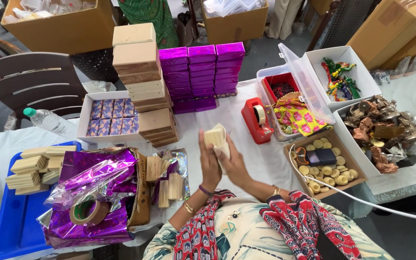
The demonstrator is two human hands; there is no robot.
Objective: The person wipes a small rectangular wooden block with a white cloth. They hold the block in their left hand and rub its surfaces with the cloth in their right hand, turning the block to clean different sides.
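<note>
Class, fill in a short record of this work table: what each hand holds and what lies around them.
left hand: pressed against the wooden block, fingers up
right hand: holds the same block from the other side
stack of wooden boxes: behind the hands, tall, leaning
purple boxes: stacked in three columns
red tape dispenser: right of the hands
purple foil sheets: left, a tape roll on them
</note>
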